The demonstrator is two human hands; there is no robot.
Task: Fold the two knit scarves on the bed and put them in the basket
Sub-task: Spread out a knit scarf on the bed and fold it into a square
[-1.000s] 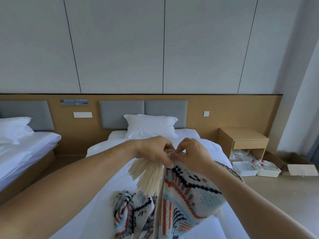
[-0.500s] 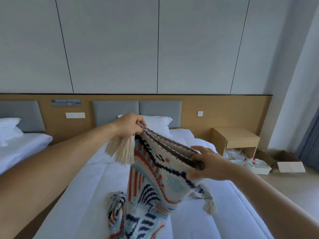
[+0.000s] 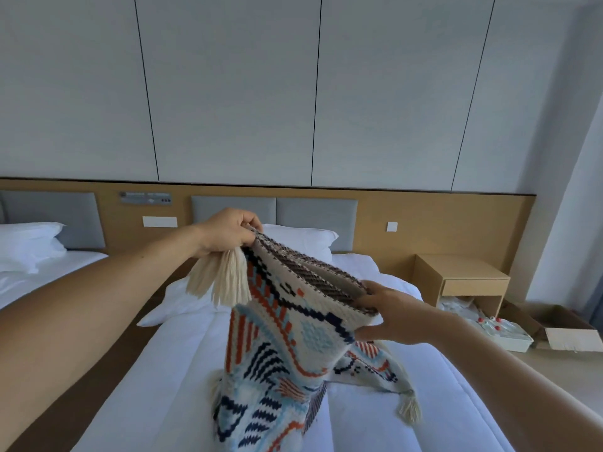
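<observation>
A cream knit scarf (image 3: 280, 350) with orange, navy and light-blue patterns hangs doubled in the air over the white bed (image 3: 169, 380). My left hand (image 3: 228, 231) pinches its upper corner, where cream tassels (image 3: 222, 280) dangle. My right hand (image 3: 388, 316) grips the other end of the top edge, lower and nearer to me. The scarf's lower part trails onto the bed, and one tasselled end (image 3: 408, 407) lies to the right. I cannot tell a second scarf apart from this one. No basket is in view.
A white pillow (image 3: 313, 238) lies at the grey headboard. A second bed (image 3: 29, 265) stands at the left. At the right are a wooden nightstand (image 3: 463, 283), a white tray of bottles (image 3: 499, 331) and an open cardboard box (image 3: 567, 332) on the floor.
My hands were close together on the scarf's top. They have moved apart, the left up and away, the right down to the right, stretching the top edge. My view shifted left.
</observation>
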